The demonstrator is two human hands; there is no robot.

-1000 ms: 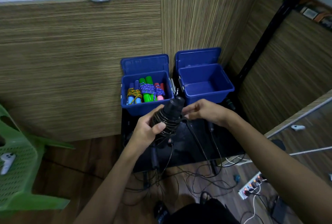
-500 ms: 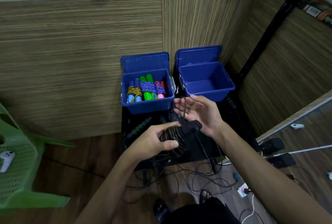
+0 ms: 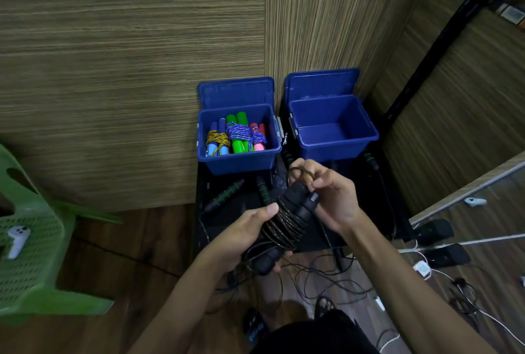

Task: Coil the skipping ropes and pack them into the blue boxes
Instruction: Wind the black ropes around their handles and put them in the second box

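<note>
My left hand (image 3: 244, 233) grips a black skipping rope (image 3: 287, 217) whose dark cord is wound in several turns around its two handles. My right hand (image 3: 326, 197) pinches a loop of that cord just above the handle tops. Both hands are in front of two open blue boxes on a black table. The left blue box (image 3: 238, 160) holds several coiled ropes with blue, green and pink handles. The right blue box (image 3: 335, 149) looks empty. More black handles with green rings (image 3: 224, 196) lie on the black table (image 3: 224, 220) below the boxes.
Wood-grain partition walls stand behind and to the right of the boxes. A green plastic chair (image 3: 31, 254) with a white controller (image 3: 17, 240) on it stands at the left. Loose cables (image 3: 321, 279) and a power strip (image 3: 423, 267) lie on the wooden floor below the table.
The left hand has tilted the wound rope so its handles point up and to the right. The right hand has moved from an open palm to pinching a cord loop above the handles.
</note>
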